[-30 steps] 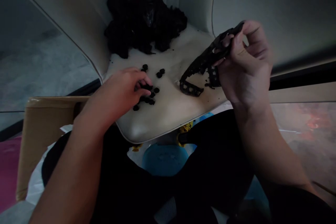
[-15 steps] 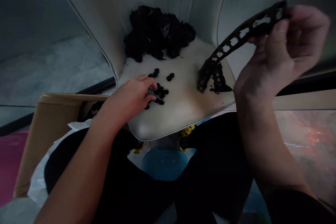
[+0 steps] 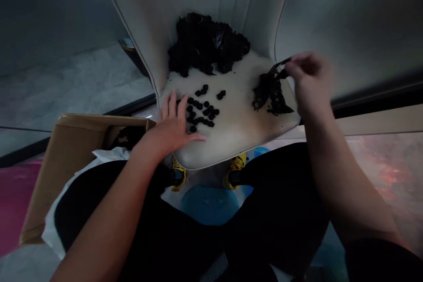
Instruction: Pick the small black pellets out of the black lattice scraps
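Several small round black pieces (image 3: 201, 108) lie in a loose cluster on the cream leather seat (image 3: 238, 134) of a chair. My left hand (image 3: 173, 125) rests open beside them, fingers spread, holding nothing. At the seat's right side, a crumpled black perforated strip (image 3: 271, 94) lies in a heap. My right hand (image 3: 310, 81) pinches its raised end between the fingertips. A larger mound of shredded black material (image 3: 206, 44) sits against the chair back.
A cardboard box (image 3: 76, 141) with white lining stands at the left, by my left arm. My black-clad legs (image 3: 280, 198) lie below the seat, with yellow shoes (image 3: 235, 169) and a round blue object (image 3: 209, 205) beneath it. Grey floor surrounds the chair.
My right hand has dropped lower and nearer the seat, and most of the strip now lies heaped there. My left hand has opened and drawn back toward the seat's front left.
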A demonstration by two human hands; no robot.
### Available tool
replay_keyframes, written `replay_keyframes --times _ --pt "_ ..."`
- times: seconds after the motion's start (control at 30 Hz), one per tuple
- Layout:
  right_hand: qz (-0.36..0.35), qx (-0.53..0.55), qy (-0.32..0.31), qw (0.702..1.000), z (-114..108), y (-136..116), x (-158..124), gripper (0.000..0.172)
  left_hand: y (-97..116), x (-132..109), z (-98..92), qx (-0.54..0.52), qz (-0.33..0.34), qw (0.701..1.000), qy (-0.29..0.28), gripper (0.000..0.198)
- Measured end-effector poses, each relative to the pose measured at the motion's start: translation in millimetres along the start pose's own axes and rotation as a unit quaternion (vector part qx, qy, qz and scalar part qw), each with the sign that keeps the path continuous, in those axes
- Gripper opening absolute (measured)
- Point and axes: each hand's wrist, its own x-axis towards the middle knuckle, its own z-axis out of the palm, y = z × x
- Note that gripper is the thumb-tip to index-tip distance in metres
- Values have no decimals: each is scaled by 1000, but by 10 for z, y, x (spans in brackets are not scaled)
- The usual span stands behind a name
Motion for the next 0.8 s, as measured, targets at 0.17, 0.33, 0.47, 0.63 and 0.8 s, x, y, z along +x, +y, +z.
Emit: replay_keyframes --times 0.17,0.33,0.47,0.63,0.8 --pt "-66 -167 -111 977 277 -156 -364 88 184 75 258 -31 10 996 86 136" --pt "-230 -101 -295 922 615 -462 -851 65 307 186 360 -55 79 984 153 110" --pt "-210 -78 -393 892 896 -438 -1117 81 404 293 353 -55 93 980 167 91" --pt "-198 -93 -372 902 1052 -373 -1108 94 529 373 334 -63 77 978 182 80" --pt "-173 -83 -354 915 1149 -406 -1011 98 653 412 323 -58 44 978 195 71"
